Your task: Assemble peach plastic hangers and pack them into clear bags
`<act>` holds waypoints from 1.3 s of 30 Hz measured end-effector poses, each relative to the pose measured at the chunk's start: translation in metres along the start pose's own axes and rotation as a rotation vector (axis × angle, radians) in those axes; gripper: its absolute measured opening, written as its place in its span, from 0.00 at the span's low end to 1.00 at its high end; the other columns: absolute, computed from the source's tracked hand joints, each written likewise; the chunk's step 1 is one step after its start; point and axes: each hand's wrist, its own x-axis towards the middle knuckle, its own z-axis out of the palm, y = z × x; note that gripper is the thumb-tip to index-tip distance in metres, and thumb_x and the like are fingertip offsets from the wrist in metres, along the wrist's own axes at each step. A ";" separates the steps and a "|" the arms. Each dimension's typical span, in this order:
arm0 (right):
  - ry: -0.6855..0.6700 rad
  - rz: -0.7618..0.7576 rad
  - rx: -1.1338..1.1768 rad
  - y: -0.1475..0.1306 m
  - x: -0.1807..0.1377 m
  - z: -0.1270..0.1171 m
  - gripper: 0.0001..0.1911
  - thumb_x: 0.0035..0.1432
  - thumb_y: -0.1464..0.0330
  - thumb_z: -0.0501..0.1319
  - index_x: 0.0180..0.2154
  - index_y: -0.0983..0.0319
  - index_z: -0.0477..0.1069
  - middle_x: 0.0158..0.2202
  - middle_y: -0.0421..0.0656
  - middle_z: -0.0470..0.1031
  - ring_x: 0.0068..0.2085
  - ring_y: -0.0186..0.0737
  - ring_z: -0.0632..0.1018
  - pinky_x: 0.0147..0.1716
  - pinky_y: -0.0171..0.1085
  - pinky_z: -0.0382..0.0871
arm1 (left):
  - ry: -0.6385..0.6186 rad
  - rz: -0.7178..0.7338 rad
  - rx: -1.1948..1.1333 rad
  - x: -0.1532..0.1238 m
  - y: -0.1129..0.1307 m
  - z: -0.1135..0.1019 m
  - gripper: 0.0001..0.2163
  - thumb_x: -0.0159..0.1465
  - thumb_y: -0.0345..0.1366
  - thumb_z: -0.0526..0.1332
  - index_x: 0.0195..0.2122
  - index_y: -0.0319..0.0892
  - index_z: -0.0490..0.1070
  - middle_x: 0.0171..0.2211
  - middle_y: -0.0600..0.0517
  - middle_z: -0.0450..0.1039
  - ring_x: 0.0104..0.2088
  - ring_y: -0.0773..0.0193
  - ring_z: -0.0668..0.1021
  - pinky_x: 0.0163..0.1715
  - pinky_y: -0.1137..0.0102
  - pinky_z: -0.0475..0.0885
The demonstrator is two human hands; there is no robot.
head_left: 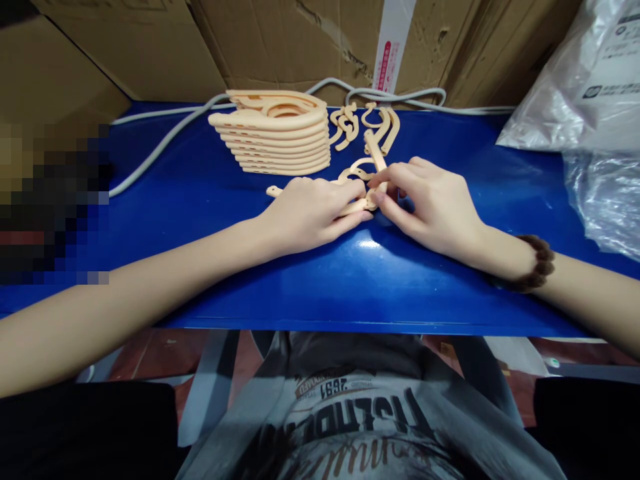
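Observation:
A beige plastic folding hanger [378,155] lies low over the blue table, between my two hands. My left hand [317,210] is closed around one of its arms, whose end [273,191] sticks out past the knuckles. With thumb and fingertips my right hand [433,203] pinches the other arm near the joint, and that arm points up and away. A curved piece [361,164] shows just behind the fingers. My fingers partly hide the joint. Behind my left hand stands a neat stack of matching folded hangers [280,130].
Loose hooks [345,125] and curved hanger arms [390,130] lie behind my hands on the blue table [300,287]. A grey-white cable [173,152] runs along the back, before cardboard boxes [280,43]. Clear plastic bags [575,100] bulge over the right side.

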 end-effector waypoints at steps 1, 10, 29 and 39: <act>0.006 -0.001 0.006 0.001 0.000 0.001 0.21 0.79 0.58 0.51 0.50 0.61 0.79 0.41 0.49 0.84 0.43 0.49 0.80 0.44 0.44 0.69 | 0.010 0.013 -0.004 -0.001 -0.001 0.000 0.14 0.80 0.44 0.56 0.52 0.40 0.76 0.40 0.45 0.85 0.35 0.53 0.85 0.30 0.66 0.61; 0.025 0.116 0.121 0.013 0.002 0.007 0.20 0.78 0.49 0.54 0.48 0.55 0.74 0.42 0.46 0.80 0.44 0.51 0.79 0.47 0.48 0.74 | 0.021 0.063 -0.073 -0.002 -0.004 -0.001 0.11 0.78 0.43 0.60 0.50 0.42 0.76 0.41 0.48 0.85 0.35 0.58 0.84 0.30 0.68 0.61; 0.067 0.156 0.094 0.040 0.005 0.021 0.11 0.67 0.70 0.60 0.49 0.56 0.74 0.44 0.49 0.78 0.49 0.55 0.79 0.54 0.55 0.77 | 0.185 0.049 -0.106 -0.002 -0.005 0.003 0.13 0.79 0.42 0.58 0.49 0.42 0.80 0.43 0.46 0.84 0.45 0.53 0.83 0.40 0.64 0.69; 0.059 0.195 0.082 0.043 0.007 0.021 0.15 0.65 0.73 0.57 0.49 0.55 0.77 0.50 0.51 0.78 0.51 0.56 0.79 0.54 0.55 0.77 | 0.198 0.085 -0.093 -0.001 -0.009 0.010 0.15 0.78 0.36 0.53 0.53 0.41 0.80 0.51 0.43 0.80 0.52 0.49 0.81 0.50 0.58 0.76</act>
